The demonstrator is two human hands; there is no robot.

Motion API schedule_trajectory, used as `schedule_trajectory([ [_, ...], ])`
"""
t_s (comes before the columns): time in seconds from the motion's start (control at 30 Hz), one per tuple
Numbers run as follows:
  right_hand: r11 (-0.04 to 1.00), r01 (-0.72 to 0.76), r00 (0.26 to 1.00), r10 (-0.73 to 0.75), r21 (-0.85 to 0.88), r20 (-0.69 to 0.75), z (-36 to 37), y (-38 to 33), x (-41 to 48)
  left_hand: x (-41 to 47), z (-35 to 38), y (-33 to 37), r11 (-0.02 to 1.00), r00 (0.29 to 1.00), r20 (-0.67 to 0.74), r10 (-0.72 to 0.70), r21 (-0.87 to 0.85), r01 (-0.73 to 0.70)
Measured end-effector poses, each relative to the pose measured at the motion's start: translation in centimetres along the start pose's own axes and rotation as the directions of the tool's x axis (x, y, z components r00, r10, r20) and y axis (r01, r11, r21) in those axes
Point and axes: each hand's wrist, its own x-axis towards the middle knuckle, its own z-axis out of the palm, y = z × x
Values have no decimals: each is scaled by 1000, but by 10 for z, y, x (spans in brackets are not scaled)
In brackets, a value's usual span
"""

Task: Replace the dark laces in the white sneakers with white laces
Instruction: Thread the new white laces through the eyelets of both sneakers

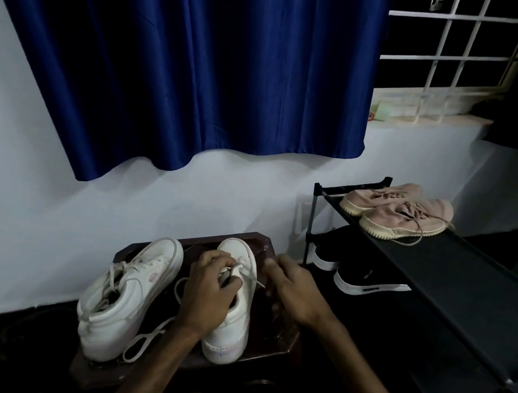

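1. Low table, dark, set against the wall; both white sneakers on top, side by side, toes toward the wall, heels toward the person.
2. Left sneaker, tipped onto its side, already threaded in a pale lace with loose ends trailing past the heel; touched by neither hand.
3. Right sneaker, upright, long axis running straight away from the person; directly beneath the left hand, just left of the right hand.
4. Left hand, over the tongue, fingers curled and pinching the white lace; the nearer hand to the eyelets.
5. Right hand, blurred, just beside the shoe's right flank and apart from the left hand; fingers bent, hold on anything not discernible.
6. White lace, crossing the upper eyelets, one end pointing rightward toward the right hand. No dark lace visible; judged a late stage, with the coming pull probably sideways, across the shoe's long axis.
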Motion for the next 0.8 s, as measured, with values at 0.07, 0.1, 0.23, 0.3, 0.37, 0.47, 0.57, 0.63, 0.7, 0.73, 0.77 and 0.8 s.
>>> schedule_trajectory([
  [0.07,961,131,990,-116,-244,76,7,-12,9,1,-2,-1,1000,999,28,25,14,-25],
  [0.1,903,179,983,-147,-391,113,13,-13,13,0,-3,-1,999,999,38,36,13,-36],
  [0.23,840,327,944,-268,-434,192,19,-8,20,1,-3,-2,998,998,27,51,40,-52],
  [0.3,853,337,933,-245,-399,265,8,-8,17,3,-1,-4,995,999,14,44,84,-45],
  [0.37,883,262,870,-41,-390,491,-14,-6,13,4,0,-6,993,999,24,45,104,-47],
  [0.47,839,135,643,331,-527,691,-46,2,2,4,1,-9,997,998,24,50,57,-51],
  [0.57,782,209,774,235,-588,588,-58,9,0,5,-1,-9,997,995,62,75,-8,-74],
  [0.63,745,279,890,37,-606,455,-58,3,6,8,-3,-8,991,982,132,135,-11,-135],
  [0.7,844,248,944,-100,-476,315,-53,-5,12,9,-5,-10,983,964,191,184,-12,-185],
  [0.73,892,228,953,-122,-390,277,-47,-8,14,9,-6,-11,981,960,202,193,-13,-195],
  [0.77,912,224,956,-136,-344,261,-39,-8,14,10,-7,-11,980,960,203,195,-11,-197],
  [0.8,913,236,956,-155,-334,250,-29,-5,14,10,-6,-11,980,961,197,194,-6,-197],
])
